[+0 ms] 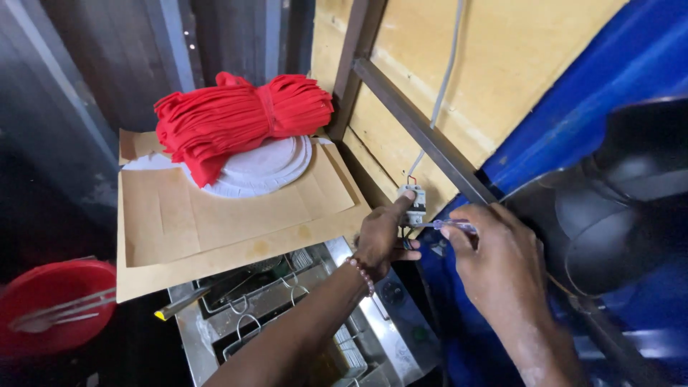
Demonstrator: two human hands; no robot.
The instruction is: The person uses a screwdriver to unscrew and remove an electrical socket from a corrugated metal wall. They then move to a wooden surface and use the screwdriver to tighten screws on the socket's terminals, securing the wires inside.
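Nearest me, the right hand (494,251) gripped a small screwdriver (448,226) aimed at the little switch (413,204) on the wooden wall (494,64), the left hand (380,236) steadying that switch with a fingertip, and beyond lay red cloth (240,118) on paper plates (261,168).

A red bundle (240,118) rests on white paper plates (261,168), which lie on brown cardboard (215,222). Below the cardboard stands a steel fryer (287,315) with wire baskets. A red bowl (50,304) holding tongs sits at the far left.
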